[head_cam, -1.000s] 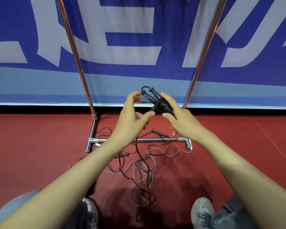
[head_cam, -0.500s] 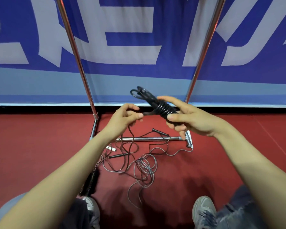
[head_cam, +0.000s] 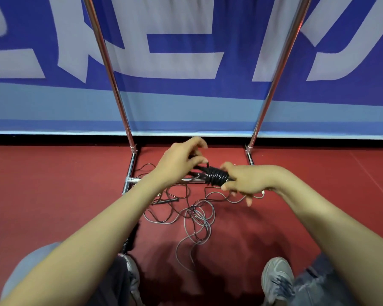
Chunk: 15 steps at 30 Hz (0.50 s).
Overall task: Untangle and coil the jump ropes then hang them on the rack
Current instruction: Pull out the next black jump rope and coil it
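- The black coiled rope (head_cam: 216, 176) is at the centre of the frame, held in the air between both hands, in front of the rack's low base bar (head_cam: 132, 180).
- The right hand (head_cam: 250, 182) is clamped round the bundle's right end, thumb and fingers curled over it. The left hand (head_cam: 179, 161) is curled at the left end and seems to pinch the loose strands sticking out there.
- The bundle looks light. The cord is probably limp and springy, firm only where the turns bind its middle, and smooth enough that the turns could slacken if released. The wrapped middle is the safest hold, leaving the free loop for hanging.
- The tangled ropes (head_cam: 195, 215) lie on the red floor (head_cam: 53, 195) at lower centre: thin cords that will likely snag, so lead each out by a handle.
- There is open room between the rack's uprights (head_cam: 111, 85). The top rail is out of frame.
- The shoes (head_cam: 276, 277) stand near the tangle, so there is a risk of tripping.
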Each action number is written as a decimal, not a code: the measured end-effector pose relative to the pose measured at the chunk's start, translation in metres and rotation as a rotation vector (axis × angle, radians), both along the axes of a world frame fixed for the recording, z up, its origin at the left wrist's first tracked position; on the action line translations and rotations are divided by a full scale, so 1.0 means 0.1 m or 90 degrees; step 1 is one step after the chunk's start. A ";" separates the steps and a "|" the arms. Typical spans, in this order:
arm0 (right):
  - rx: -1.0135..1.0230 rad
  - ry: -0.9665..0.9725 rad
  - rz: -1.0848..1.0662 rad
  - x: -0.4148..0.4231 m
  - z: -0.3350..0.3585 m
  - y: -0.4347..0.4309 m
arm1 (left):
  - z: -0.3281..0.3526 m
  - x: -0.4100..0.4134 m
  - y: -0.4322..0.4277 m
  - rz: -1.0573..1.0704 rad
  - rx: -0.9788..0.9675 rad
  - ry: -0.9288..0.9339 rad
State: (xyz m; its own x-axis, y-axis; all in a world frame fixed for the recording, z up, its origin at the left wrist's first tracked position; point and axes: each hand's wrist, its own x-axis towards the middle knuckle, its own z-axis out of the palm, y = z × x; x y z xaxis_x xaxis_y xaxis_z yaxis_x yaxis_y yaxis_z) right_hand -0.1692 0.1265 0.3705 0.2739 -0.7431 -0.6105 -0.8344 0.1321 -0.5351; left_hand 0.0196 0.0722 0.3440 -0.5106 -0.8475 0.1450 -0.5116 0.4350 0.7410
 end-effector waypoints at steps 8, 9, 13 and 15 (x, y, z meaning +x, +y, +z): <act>-0.262 -0.086 -0.133 -0.03 0.00 -0.01 | 0.00 -0.11 0.16 0.026 -0.185 0.096; -0.289 -0.091 -0.147 -0.03 0.02 -0.02 | 0.02 -0.11 0.17 0.030 -0.176 0.113; -0.385 -0.100 -0.247 -0.10 0.07 -0.09 | 0.03 -0.13 0.22 0.040 -0.180 0.121; -0.402 -0.122 -0.286 -0.18 0.10 -0.10 | 0.04 -0.15 0.22 0.072 -0.078 0.184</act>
State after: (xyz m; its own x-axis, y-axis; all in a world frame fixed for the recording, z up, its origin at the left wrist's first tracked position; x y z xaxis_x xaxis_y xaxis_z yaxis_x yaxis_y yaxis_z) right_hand -0.1868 0.1165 0.3810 -0.0756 -0.9971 -0.0095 -0.6592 0.0571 -0.7498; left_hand 0.0046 0.0938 0.3480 -0.3365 -0.8640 0.3745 -0.3377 0.4820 0.8084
